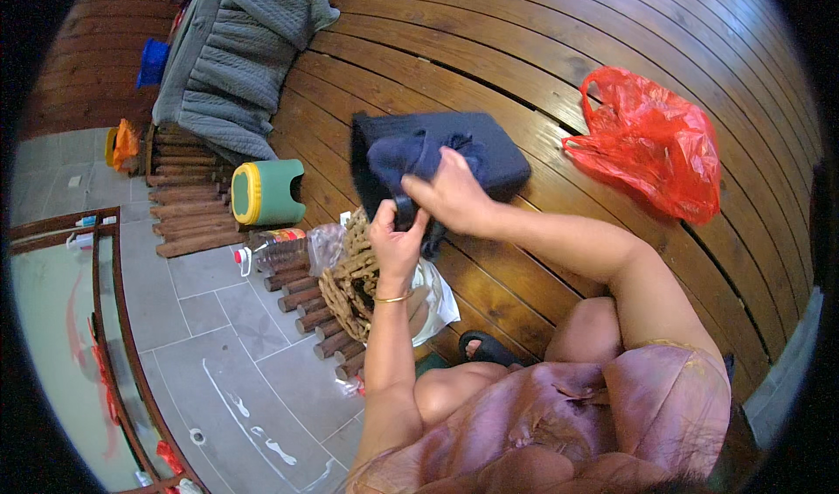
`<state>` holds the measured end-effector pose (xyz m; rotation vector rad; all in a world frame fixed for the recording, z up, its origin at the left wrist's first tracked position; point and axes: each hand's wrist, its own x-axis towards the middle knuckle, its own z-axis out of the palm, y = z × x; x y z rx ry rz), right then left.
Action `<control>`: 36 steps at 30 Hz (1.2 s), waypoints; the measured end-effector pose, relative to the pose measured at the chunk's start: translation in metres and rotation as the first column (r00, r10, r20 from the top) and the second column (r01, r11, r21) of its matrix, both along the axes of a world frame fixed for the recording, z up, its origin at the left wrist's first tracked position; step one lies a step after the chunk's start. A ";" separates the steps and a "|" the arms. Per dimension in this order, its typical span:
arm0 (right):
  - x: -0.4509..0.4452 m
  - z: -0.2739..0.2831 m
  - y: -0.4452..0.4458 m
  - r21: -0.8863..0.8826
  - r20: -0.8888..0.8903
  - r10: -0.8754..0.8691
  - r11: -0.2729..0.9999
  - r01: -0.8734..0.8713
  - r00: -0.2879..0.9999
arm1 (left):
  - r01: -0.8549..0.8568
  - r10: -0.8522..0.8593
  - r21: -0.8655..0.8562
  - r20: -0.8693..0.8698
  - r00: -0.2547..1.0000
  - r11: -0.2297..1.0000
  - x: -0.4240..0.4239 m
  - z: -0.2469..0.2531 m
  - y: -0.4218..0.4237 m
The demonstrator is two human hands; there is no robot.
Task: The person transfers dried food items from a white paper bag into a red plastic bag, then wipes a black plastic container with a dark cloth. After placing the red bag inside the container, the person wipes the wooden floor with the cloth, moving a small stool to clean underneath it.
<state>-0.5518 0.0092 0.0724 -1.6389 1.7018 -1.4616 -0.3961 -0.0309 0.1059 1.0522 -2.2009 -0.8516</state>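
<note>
My left hand point(398, 235) is at the centre with its fingers closed around a small dark piece, whose exact kind I cannot tell. Just to the right my right hand point(455, 196), slightly blurred, has its thumb and fingers against dark blue fabric point(406, 156). That fabric lies over or beside a dark navy cushion-like item point(505, 160) on the wooden floor. Below the left hand are braided tan cords point(351, 284) in a pile. Whether the right hand grips the fabric is hard to see.
A red plastic bag point(662, 147) lies on the floorboards point(459, 68) at the right. Left of the hands stand a green and yellow stool point(269, 192) and a clear plastic bottle point(278, 248). Grey quilted cloth point(242, 55) is at upper left, above log slats point(190, 219) bordering grey tiles point(262, 330).
</note>
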 end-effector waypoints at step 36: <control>0.045 -0.039 -0.023 0.001 -0.090 -0.262 0.965 0.263 0.961 | 0.073 -0.089 0.109 0.150 0.985 0.991 0.066 -0.061 0.039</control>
